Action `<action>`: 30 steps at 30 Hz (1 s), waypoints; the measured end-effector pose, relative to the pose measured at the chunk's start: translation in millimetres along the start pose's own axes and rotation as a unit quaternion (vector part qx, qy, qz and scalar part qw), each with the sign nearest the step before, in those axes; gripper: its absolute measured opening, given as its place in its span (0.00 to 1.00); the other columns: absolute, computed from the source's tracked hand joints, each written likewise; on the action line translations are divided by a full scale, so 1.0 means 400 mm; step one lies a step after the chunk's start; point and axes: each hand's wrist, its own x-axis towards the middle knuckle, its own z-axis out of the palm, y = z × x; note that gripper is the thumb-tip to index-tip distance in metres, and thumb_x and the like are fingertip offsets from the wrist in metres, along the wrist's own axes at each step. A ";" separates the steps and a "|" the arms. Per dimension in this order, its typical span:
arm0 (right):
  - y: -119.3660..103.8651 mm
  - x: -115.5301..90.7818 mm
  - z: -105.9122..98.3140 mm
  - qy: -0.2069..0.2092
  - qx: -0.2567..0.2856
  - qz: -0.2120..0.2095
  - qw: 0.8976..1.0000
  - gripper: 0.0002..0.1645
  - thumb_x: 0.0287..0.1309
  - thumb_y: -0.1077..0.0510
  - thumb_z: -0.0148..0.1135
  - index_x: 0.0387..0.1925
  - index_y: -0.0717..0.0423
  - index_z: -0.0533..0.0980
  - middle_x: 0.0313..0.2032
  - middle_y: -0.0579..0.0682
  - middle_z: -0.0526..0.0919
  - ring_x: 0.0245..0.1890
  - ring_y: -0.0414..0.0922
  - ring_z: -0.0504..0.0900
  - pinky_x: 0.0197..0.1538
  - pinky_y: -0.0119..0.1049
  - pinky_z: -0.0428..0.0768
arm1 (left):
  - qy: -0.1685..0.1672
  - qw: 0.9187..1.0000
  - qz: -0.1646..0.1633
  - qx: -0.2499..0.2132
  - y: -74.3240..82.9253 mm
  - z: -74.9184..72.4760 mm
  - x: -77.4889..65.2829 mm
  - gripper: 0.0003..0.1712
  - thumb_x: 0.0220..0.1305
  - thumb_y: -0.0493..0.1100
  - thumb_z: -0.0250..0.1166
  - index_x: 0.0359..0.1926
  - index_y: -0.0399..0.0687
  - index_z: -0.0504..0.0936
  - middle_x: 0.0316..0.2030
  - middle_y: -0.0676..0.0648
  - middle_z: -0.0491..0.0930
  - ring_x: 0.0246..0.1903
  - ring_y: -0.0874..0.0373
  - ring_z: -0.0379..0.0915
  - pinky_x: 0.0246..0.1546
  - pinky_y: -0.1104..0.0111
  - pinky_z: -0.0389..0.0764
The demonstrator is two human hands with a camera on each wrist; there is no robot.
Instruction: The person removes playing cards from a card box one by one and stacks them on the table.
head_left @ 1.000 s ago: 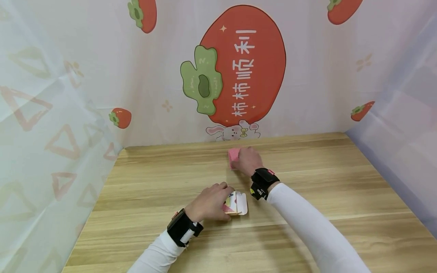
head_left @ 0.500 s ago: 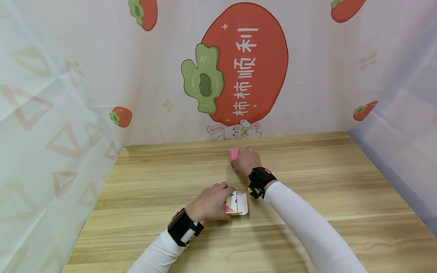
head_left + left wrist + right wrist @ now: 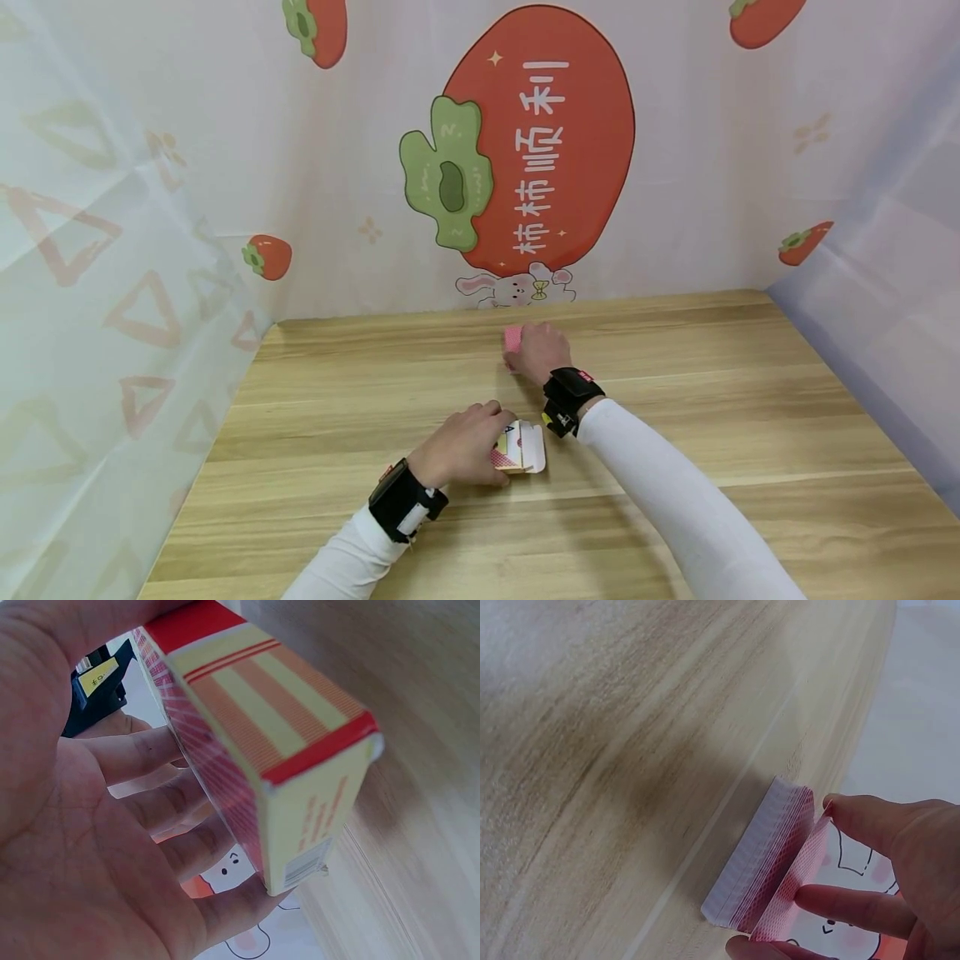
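Observation:
My left hand (image 3: 467, 446) grips a playing-card box (image 3: 512, 448) low over the wooden table, its white end flap open toward the right. In the left wrist view, the box (image 3: 251, 694) has red and yellow stripes on its side and a barcode on its end. Farther back, my right hand (image 3: 543, 352) is at a deck of playing cards (image 3: 761, 855) with pink-patterned backs. The right wrist view shows the deck slightly spread on the table. A single card (image 3: 801, 866) stands tilted beside it, pinched by the thumb and fingertips, one finger against its face.
The wooden table (image 3: 337, 392) meets a white printed curtain (image 3: 337, 167) just behind the deck. More curtain stands along the left and right sides. A black wrist strap (image 3: 573, 392) is on each wrist.
My right hand has shifted slightly left over the deck, and less of the pink back shows in the head view. My left hand and the box have stayed nearly still.

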 end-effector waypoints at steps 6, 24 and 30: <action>-0.003 0.003 0.003 0.006 -0.001 -0.001 1.000 0.23 0.54 0.45 0.75 0.20 0.57 0.76 0.18 0.48 0.68 0.20 0.45 0.69 0.21 0.37 0.67 | 0.001 1.000 -0.002 0.001 0.000 -0.001 -0.002 0.46 0.40 0.52 0.85 0.61 0.45 0.78 0.49 0.50 0.77 0.41 0.58 0.71 0.35 0.66 0.74; -0.008 0.003 0.011 0.008 0.007 0.002 1.000 0.23 0.54 0.46 0.76 0.19 0.57 0.76 0.17 0.49 0.67 0.19 0.47 0.70 0.21 0.37 0.66 | 0.001 1.000 -0.003 -0.005 -0.006 -0.001 -0.006 0.45 0.41 0.52 0.84 0.61 0.45 0.78 0.49 0.50 0.76 0.42 0.58 0.71 0.36 0.67 0.74; -0.013 0.003 0.009 0.002 0.001 0.005 1.000 0.23 0.54 0.46 0.75 0.19 0.57 0.75 0.18 0.49 0.66 0.20 0.47 0.69 0.21 0.37 0.65 | 0.000 1.000 -0.005 -0.008 -0.008 0.000 -0.007 0.45 0.41 0.51 0.84 0.61 0.45 0.78 0.49 0.50 0.76 0.42 0.58 0.71 0.36 0.67 0.74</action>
